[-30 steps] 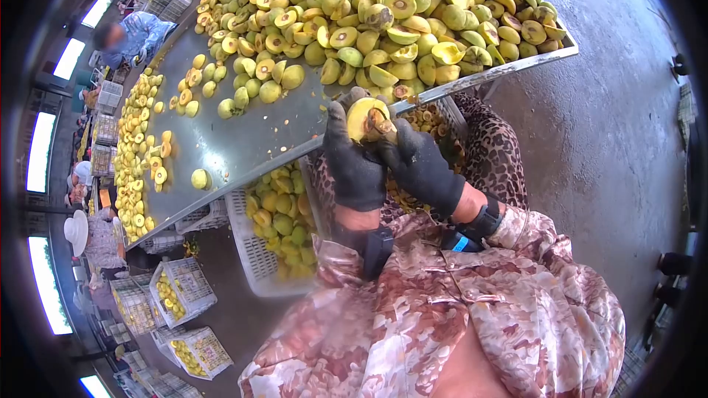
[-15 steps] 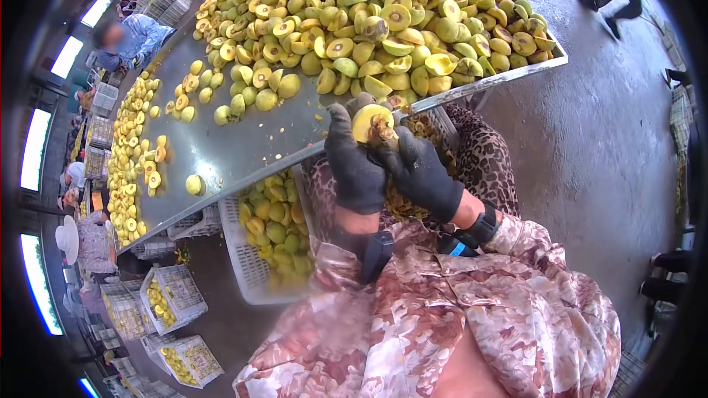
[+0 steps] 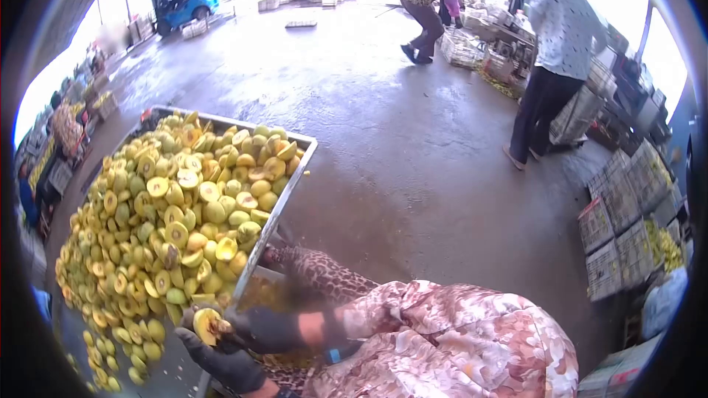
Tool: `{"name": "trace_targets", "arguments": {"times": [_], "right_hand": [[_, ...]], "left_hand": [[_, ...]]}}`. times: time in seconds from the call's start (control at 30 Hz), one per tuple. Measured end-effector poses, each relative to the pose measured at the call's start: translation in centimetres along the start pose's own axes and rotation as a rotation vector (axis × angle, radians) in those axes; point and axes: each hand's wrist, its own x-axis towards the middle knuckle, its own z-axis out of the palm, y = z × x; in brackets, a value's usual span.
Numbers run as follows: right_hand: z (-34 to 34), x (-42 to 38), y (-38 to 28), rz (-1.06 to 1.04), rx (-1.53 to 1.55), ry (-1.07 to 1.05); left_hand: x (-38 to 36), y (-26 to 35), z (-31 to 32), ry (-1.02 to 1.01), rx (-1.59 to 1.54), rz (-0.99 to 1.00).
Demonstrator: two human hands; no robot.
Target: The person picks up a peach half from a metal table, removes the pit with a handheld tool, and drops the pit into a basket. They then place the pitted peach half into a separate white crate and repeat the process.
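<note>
My left hand (image 3: 225, 362), in a dark glove, is closed around a halved yellow-green fruit (image 3: 203, 326) near the bottom of the view. The fruit's pale cut face is turned up, with a brown patch at its centre. My right hand (image 3: 259, 328), also gloved, is closed against the right side of this half. Blur and the fingers hide what it grips, if anything. Just beyond both hands lies a heap of fruit halves (image 3: 177, 203) on a metal table with a raised rim (image 3: 274, 214).
A person in a white patterned top (image 3: 564, 29) stands at the right; another person (image 3: 428, 4) bends farther back. Stacked crates (image 3: 619, 210) line the right side. A blue forklift (image 3: 184, 1) is at the far left. Wet floor (image 3: 413, 155) stretches beyond the table.
The view has swung up and to the right, so the hands and table now appear lower and farther left. Both hands remain together at the fruit half.
</note>
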Motion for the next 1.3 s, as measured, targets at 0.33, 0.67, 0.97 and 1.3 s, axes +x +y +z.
{"name": "trace_targets", "arguments": {"times": [0.33, 0.67, 0.97, 1.3], "right_hand": [[-2.0, -0.6, -3.1, 0.011, 0.319, -0.268], [-1.2, -1.1, -2.2, 0.214, 0.658, -0.512], [-0.3, -2.2, 0.7, 0.092, 0.719, -0.615], [-2.9, -3.3, 5.3, 0.028, -0.172, -0.504]], "left_hand": [[-0.7, 2.1, 0.7, 0.054, 0.245, -0.032], [-2.3, 2.5, -3.0, -0.016, 0.815, 0.428], [-4.3, 7.9, -16.3, 0.419, 0.264, -0.086], [19.4, 1.0, -36.2, -0.063, 1.823, 0.468]]}}
